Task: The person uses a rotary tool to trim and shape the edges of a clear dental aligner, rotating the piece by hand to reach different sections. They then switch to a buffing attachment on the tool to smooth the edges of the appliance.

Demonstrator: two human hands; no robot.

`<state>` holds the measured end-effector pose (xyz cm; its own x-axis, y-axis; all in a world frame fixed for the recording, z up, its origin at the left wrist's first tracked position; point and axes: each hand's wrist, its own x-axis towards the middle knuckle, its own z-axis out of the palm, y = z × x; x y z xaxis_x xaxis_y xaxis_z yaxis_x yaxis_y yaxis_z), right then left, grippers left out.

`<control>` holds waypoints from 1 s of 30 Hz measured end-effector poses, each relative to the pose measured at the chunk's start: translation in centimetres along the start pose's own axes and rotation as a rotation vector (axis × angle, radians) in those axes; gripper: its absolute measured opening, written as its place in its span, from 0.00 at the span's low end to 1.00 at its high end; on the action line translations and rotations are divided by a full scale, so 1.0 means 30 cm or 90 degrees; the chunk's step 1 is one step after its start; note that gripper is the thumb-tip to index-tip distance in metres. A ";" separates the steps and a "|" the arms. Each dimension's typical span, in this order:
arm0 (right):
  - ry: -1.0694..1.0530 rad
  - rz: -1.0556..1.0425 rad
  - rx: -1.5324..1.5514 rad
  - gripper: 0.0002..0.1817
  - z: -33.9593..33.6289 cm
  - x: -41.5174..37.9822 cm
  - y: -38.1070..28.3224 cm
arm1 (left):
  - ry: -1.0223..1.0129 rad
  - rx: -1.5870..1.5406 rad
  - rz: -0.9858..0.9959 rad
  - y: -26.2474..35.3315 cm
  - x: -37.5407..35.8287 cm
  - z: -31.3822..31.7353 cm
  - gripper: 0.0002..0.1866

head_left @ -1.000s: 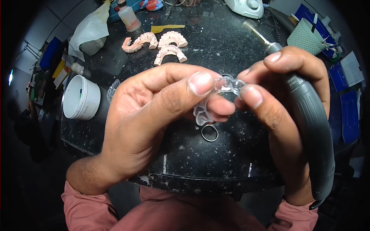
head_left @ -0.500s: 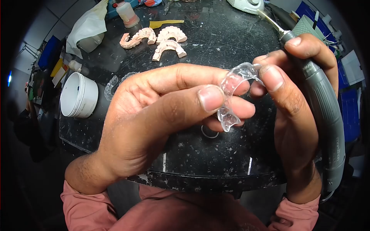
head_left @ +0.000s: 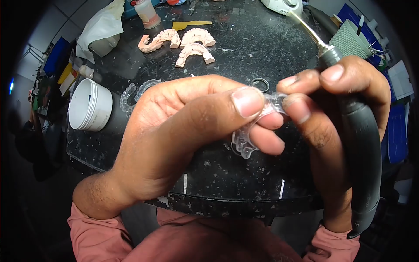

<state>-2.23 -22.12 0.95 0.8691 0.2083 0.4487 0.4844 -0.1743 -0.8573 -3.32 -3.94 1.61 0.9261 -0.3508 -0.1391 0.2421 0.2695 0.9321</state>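
Clear plastic tray (head_left: 251,135) is pinched above the counter (head_left: 244,52) between left hand (head_left: 183,131) and right hand (head_left: 323,126), which also clasps a grinder (head_left: 360,144); inspection step, likely; trimming next needs the tip turned in.

Landmark: white tub (head_left: 90,105) on the counter (head_left: 244,52).
Just right of tub: clear trays (head_left: 137,92) block the way.
Far beyond tub: pink casts (head_left: 183,43) crowd the counter.
Further right of tub: bare counter around a small ring (head_left: 260,84).
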 end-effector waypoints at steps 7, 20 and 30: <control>0.075 -0.048 0.065 0.20 0.010 0.001 0.024 | -0.021 -0.041 0.012 0.001 0.000 0.002 0.22; -0.005 -0.334 -0.057 0.25 -0.040 0.003 0.060 | -0.042 -0.077 0.024 0.009 0.006 -0.021 0.23; 0.060 -0.392 -0.086 0.25 0.025 0.007 0.094 | -0.002 -0.097 0.012 0.012 0.003 0.000 0.21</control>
<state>-0.77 -21.84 -1.57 0.4297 0.2237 0.8748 0.9010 -0.1704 -0.3989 -3.17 -3.87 1.92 0.9298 -0.3477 -0.1204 0.2662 0.4096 0.8726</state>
